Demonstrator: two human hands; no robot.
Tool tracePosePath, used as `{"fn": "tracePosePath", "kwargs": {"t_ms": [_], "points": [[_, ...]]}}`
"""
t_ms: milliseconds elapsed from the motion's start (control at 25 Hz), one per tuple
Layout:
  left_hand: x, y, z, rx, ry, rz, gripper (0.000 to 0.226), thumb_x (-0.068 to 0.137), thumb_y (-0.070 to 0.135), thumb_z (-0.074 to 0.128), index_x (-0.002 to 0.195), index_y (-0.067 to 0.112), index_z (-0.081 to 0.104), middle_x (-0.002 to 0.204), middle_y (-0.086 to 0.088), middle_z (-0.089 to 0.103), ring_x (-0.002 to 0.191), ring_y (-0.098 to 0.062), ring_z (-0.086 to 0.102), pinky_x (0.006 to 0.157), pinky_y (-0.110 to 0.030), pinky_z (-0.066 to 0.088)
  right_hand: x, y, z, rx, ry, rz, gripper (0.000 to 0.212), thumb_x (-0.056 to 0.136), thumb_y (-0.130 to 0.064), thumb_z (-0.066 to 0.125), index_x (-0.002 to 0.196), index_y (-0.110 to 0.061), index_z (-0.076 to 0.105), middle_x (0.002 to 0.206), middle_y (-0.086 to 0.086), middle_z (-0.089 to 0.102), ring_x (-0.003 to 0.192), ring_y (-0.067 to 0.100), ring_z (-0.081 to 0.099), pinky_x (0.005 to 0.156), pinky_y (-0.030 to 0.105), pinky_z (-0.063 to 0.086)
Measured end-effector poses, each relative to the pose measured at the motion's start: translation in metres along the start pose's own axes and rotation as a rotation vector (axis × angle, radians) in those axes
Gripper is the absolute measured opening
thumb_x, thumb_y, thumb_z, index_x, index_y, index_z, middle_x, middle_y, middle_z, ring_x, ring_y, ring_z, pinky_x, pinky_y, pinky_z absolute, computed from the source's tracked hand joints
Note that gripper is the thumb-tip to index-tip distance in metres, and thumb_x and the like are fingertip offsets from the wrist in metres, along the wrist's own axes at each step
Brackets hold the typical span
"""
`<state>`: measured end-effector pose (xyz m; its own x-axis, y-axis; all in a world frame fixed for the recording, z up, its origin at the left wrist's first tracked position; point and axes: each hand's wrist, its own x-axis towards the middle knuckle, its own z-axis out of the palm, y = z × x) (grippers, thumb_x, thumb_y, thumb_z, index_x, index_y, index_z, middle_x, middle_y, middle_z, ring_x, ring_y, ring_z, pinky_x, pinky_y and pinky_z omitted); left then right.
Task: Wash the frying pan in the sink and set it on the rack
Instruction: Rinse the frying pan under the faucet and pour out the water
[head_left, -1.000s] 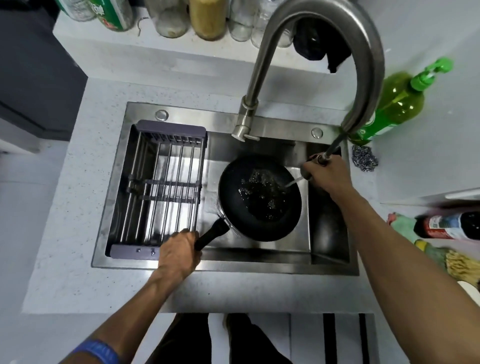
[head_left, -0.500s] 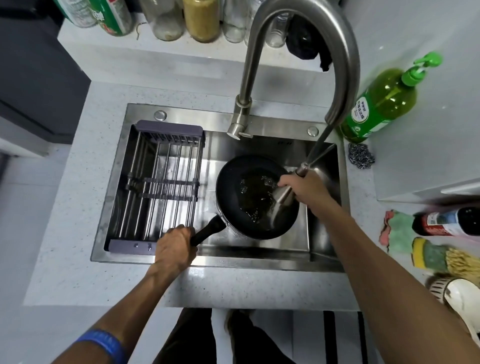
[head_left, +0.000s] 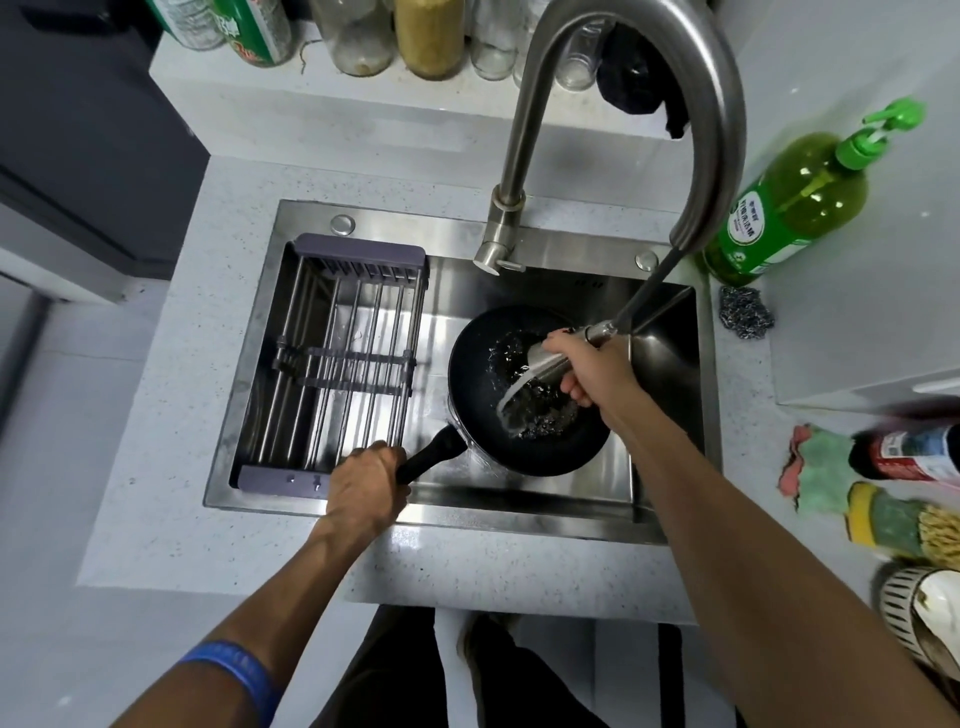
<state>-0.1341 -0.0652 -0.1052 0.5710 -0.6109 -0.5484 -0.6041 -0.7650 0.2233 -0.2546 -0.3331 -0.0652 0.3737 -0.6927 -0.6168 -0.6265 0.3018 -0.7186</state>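
Left hand (head_left: 366, 486) grips the handle (head_left: 428, 457); the pan (head_left: 524, 389) extends up-right from it, inside the sink (head_left: 670, 415). Right hand (head_left: 592, 371) holds the sprayer (head_left: 550, 358) over the pan. Rack (head_left: 337, 364) lies left, nearer the left hand.

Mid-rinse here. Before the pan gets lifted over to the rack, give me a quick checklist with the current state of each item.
1. Left hand grips the pan handle: ok.
2. Water off: not ok. The right hand holds the pull-out sprayer head, and a stream runs into the frying pan.
3. Pan drained: not ok, water is pooling and splashing inside it.
4. Rack free to take the pan: ok, nothing lies on its bars.
5. Pan clean: cannot tell, the dark surface and the splashing water hide any residue.
6. Sprayer docked back in the faucet: not ok, its hose is pulled out.
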Motion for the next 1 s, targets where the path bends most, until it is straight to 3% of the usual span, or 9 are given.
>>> {"fn": "tracePosePath", "kwargs": {"t_ms": [200,320,640,760,840,1000], "points": [[0.002,0.000,0.001,-0.047,0.006,-0.027,0.016,0.084,0.030,0.070,0.087,0.027,0.054,0.064,0.014,0.044,0.054,0.005,0.038,0.044,-0.010,0.022,0.009,-0.004,0.007,0.077,0.026,-0.077,0.023,0.084,-0.034,0.073,0.080,-0.011,0.071,0.048,0.000,0.060,0.040,0.010,0.052,0.038,0.020,0.041],[0.003,-0.002,0.003,-0.052,-0.011,-0.032,0.013,0.084,0.032,0.069,0.089,0.028,0.058,0.064,0.014,0.045,0.053,0.006,0.039,0.042,-0.011,0.023,0.014,-0.012,0.020,0.194,0.040,-0.125,0.011,0.085,-0.030,0.073,0.093,-0.022,0.072,0.051,0.000,0.062,0.042,0.008,0.054,0.039,0.019,0.044],[0.003,-0.001,0.002,-0.094,0.018,-0.079,0.020,0.081,0.027,0.071,0.078,0.031,0.052,0.060,0.014,0.045,0.052,0.006,0.038,0.042,-0.011,0.021,0.036,-0.019,-0.002,0.043,0.098,-0.189,0.033,0.079,-0.029,0.075,0.111,-0.030,0.067,0.054,-0.004,0.062,0.045,0.006,0.054,0.043,0.020,0.047],[0.004,-0.005,0.003,-0.096,0.019,-0.052,0.015,0.082,0.033,0.070,0.081,0.031,0.055,0.063,0.015,0.048,0.053,0.005,0.040,0.043,-0.011,0.022,0.045,-0.016,-0.028,-0.114,0.115,-0.239,0.029,0.067,-0.035,0.076,0.095,-0.037,0.069,0.062,-0.004,0.065,0.052,0.009,0.057,0.053,0.029,0.049],[0.005,-0.005,0.001,-0.079,0.012,-0.029,0.014,0.081,0.034,0.071,0.089,0.029,0.060,0.069,0.014,0.053,0.057,0.002,0.046,0.046,-0.011,0.024,0.051,-0.014,-0.045,-0.253,0.105,-0.268,0.018,0.064,-0.036,0.074,0.081,-0.031,0.070,0.063,0.000,0.066,0.059,0.014,0.060,0.063,0.039,0.054],[0.004,-0.003,0.000,-0.072,0.012,-0.035,0.021,0.081,0.029,0.073,0.098,0.026,0.061,0.079,0.012,0.059,0.069,-0.007,0.054,0.053,-0.015,0.033,0.053,-0.010,-0.064,-0.484,0.037,-0.227,0.025,0.056,-0.044,0.068,0.072,-0.025,0.073,0.065,-0.003,0.071,0.071,0.019,0.069,0.075,0.048,0.060]]}}
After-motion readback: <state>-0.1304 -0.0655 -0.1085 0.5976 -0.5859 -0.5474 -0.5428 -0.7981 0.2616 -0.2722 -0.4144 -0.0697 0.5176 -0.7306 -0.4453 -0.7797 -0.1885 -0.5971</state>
